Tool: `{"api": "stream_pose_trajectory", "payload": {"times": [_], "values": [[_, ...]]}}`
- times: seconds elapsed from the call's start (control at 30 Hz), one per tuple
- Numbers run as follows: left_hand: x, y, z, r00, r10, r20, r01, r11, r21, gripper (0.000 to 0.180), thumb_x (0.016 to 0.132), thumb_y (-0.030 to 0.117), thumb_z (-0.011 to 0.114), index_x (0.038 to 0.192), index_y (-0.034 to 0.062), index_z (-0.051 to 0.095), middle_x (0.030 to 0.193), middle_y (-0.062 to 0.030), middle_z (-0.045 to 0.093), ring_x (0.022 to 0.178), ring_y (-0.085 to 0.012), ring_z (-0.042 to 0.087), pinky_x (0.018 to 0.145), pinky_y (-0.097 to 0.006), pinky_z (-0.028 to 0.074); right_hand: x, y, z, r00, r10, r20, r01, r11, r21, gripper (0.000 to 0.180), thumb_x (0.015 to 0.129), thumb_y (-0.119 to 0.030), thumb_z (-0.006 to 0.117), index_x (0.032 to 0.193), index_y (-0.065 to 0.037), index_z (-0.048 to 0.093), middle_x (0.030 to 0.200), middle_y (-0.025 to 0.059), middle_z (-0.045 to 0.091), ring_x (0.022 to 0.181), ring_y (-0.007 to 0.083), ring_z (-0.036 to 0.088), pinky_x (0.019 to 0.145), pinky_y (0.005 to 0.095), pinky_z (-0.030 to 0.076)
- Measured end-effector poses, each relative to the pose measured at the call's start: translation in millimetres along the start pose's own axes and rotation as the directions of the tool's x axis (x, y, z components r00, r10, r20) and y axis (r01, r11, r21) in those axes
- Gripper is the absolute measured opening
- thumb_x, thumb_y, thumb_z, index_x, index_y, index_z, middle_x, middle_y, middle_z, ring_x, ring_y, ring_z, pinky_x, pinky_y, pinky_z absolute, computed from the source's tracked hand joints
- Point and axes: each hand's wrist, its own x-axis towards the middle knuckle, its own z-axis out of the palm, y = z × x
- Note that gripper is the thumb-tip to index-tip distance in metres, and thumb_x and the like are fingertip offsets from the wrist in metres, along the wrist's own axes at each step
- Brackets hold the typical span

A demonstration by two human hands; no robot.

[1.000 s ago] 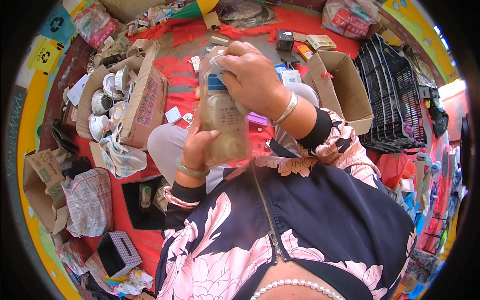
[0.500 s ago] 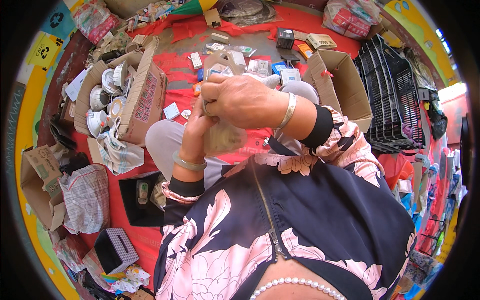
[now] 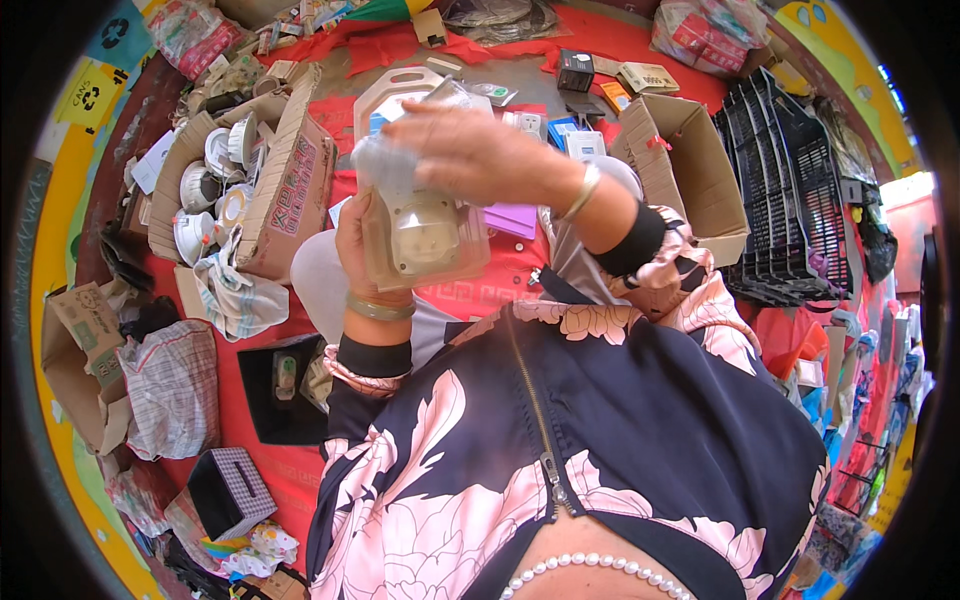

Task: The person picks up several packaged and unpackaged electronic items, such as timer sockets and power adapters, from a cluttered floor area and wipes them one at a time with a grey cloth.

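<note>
Both hands up in front of the chest w/ a clear plastic blister pack (image 3: 420, 235), round whitish fitting inside. Left hand (image 3: 362, 240) is clamped on the pack's left edge from behind, fingers wrapped around it. Right hand (image 3: 480, 150) sits over the top of the pack, fingers closed on its upper part, a bit blurred tbh. Below, on the red floor mat (image 3: 215, 370): a cardboard box (image 3: 290, 190) of white round fittings to the left, an empty open box (image 3: 690, 160) to the right, black crates (image 3: 790, 200) beyond that.
</note>
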Motion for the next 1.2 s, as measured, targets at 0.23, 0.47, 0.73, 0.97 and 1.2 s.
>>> {"api": "stream_pose_trajectory", "payload": {"times": [0.23,0.47,0.73,0.97,1.2], "values": [[4.2,3.9,-16.8,0.997,-0.041,0.059,0.052,0.980,-0.190,0.052,0.085,0.029,0.042,0.128,0.0004,0.044,0.123,-0.0173,0.052,0.111,-0.0313,0.053,0.097,-0.043,0.042,-27.7,2.8,21.1,0.993,0.111,0.037,-0.111,0.994,-0.013,0.031,0.087,-0.017,0.056,0.115,-0.005,0.058,0.129,0.0107,0.052,0.121,0.0294,0.046,0.097,0.0405,0.037],[14.4,6.2,-39.7,0.986,0.072,-0.150,-0.098,0.980,-0.176,0.054,0.083,0.028,0.047,0.128,-0.0009,0.043,0.124,-0.0182,0.052,0.114,-0.0328,0.050,0.101,-0.046,0.036,-40.9,-8.6,14.9,0.998,0.053,0.041,-0.052,0.998,-0.027,0.016,0.082,-0.011,0.058,0.093,0.000,0.062,0.104,0.0138,0.060,0.095,0.0312,0.055,0.083,0.0377,0.046],[15.1,2.4,-29.8,0.931,0.311,-0.189,-0.324,0.945,-0.039,0.052,0.081,0.026,0.048,0.127,0.0006,0.044,0.120,-0.0145,0.055,0.109,-0.0292,0.054,0.096,-0.043,0.042,-33.6,-44.7,18.9,0.967,0.255,-0.021,-0.255,0.952,-0.168,0.013,0.078,-0.014,0.059,0.075,-0.001,0.060,0.086,0.0128,0.058,0.086,0.0319,0.054,0.077,0.0391,0.045],[16.1,10.6,-17.4,0.894,0.437,-0.103,-0.436,0.899,0.024,0.054,0.089,0.043,0.044,0.126,0.0044,0.044,0.118,-0.0113,0.055,0.107,-0.0271,0.055,0.093,-0.042,0.045,-21.1,-75.4,3.2,0.950,0.311,-0.004,-0.309,0.944,0.117,0.011,0.076,-0.012,0.061,0.076,-0.001,0.060,0.081,0.0144,0.056,0.079,0.0315,0.055,0.070,0.0375,0.046],[20.0,-6.5,-18.8,0.917,0.378,-0.129,-0.339,0.907,0.251,0.059,0.096,0.051,0.025,0.128,0.0056,0.044,0.127,-0.0096,0.050,0.112,-0.0255,0.051,0.101,-0.038,0.036,27.7,-86.4,16.3,0.952,0.162,-0.258,-0.225,0.945,-0.238,0.020,0.073,-0.010,0.064,0.091,-0.002,0.065,0.085,0.0133,0.055,0.078,0.0288,0.056,0.067,0.0347,0.047]]}}
